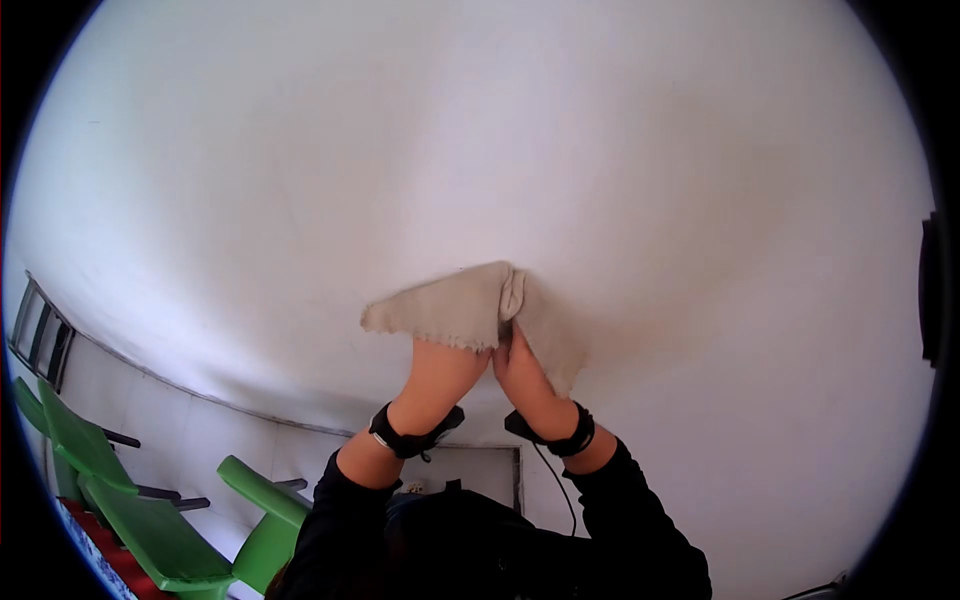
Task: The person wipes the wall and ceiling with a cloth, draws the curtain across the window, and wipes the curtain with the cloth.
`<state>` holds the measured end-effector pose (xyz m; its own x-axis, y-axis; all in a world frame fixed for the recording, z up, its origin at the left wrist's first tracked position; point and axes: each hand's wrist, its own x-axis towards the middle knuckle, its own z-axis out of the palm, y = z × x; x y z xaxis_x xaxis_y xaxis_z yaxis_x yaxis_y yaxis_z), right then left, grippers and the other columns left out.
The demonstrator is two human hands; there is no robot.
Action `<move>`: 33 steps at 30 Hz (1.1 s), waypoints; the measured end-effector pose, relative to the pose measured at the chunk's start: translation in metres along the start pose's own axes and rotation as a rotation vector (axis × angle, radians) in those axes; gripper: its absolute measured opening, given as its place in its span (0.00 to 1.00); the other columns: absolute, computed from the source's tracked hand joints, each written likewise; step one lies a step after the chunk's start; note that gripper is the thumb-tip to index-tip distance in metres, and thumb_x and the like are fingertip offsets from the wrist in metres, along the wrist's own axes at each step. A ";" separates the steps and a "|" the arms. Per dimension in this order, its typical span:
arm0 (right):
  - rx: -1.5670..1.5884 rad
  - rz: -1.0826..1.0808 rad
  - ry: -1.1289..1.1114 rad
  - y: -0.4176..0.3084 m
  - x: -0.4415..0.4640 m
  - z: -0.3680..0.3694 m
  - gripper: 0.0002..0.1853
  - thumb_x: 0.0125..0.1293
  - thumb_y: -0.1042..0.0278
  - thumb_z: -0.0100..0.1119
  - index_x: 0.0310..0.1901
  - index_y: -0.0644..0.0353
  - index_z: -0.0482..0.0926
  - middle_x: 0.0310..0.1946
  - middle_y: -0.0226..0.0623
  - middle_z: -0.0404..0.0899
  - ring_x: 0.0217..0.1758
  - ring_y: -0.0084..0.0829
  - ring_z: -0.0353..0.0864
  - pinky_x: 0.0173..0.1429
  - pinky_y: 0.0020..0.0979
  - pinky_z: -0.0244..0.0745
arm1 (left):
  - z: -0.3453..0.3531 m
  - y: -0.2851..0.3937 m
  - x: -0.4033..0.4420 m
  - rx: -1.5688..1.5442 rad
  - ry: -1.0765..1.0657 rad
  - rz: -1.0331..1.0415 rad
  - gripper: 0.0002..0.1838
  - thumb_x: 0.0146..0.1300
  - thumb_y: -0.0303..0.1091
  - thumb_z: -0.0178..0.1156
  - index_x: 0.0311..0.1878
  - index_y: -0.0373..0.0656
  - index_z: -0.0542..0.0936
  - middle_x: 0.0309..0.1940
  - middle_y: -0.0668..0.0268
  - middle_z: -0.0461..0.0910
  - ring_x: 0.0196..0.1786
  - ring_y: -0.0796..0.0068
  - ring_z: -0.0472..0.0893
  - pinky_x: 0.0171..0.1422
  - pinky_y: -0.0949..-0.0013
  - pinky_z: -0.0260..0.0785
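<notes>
Both of my arms reach up to a pale surface (620, 200), with a beige cloth (450, 305) draped over the hands. The cloth has a frayed edge, spreads out to the left, and a shorter flap hangs on the right. My left hand (455, 358) is mostly under the cloth, its fingers hidden. Close beside it, my right hand (508, 352) is partly covered by the folds in the middle; its fingers cannot be made out. Black bands circle both wrists.
Green chairs (160, 530) stand at the lower left, near a red and blue patterned item (100, 555). A dark metal frame (40, 330) is at the far left. A dark object (930, 290) sits at the right edge. A black cable (560, 485) hangs by the right wrist.
</notes>
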<state>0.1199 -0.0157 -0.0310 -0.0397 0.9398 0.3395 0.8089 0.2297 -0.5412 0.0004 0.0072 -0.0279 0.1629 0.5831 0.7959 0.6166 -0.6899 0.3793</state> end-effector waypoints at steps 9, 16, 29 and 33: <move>0.006 -0.109 0.089 0.001 -0.004 0.009 0.26 0.50 0.78 0.52 0.54 0.71 0.62 0.46 0.55 0.68 0.50 0.48 0.68 0.54 0.39 0.61 | 0.008 -0.012 -0.015 0.007 -0.041 -0.028 0.21 0.44 0.28 0.56 0.46 0.39 0.72 0.40 0.55 0.73 0.42 0.52 0.72 0.46 0.55 0.63; -0.309 -0.453 0.409 0.018 -0.008 0.017 0.26 0.49 0.79 0.51 0.53 0.71 0.62 0.34 0.50 0.73 0.34 0.43 0.74 0.41 0.34 0.69 | 0.019 -0.004 -0.021 -0.034 0.018 -0.023 0.20 0.45 0.29 0.56 0.45 0.39 0.72 0.39 0.55 0.73 0.42 0.52 0.72 0.45 0.56 0.63; -0.213 -0.382 0.353 0.013 -0.009 0.014 0.26 0.49 0.78 0.52 0.53 0.71 0.63 0.29 0.46 0.73 0.29 0.40 0.74 0.38 0.34 0.70 | 0.013 -0.003 -0.009 0.017 0.053 -0.010 0.18 0.45 0.28 0.54 0.44 0.39 0.73 0.37 0.55 0.73 0.40 0.52 0.72 0.45 0.57 0.63; -0.129 -0.379 0.362 0.004 -0.002 0.007 0.26 0.48 0.78 0.52 0.53 0.70 0.63 0.32 0.48 0.73 0.34 0.40 0.74 0.42 0.36 0.69 | 0.007 -0.004 -0.009 0.004 -0.062 -0.061 0.22 0.44 0.30 0.55 0.48 0.43 0.72 0.42 0.55 0.72 0.46 0.53 0.70 0.49 0.55 0.61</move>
<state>0.1192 -0.0155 -0.0390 -0.1568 0.6444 0.7485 0.8437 0.4814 -0.2377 0.0020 0.0082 -0.0398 0.1722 0.6494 0.7407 0.6300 -0.6506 0.4239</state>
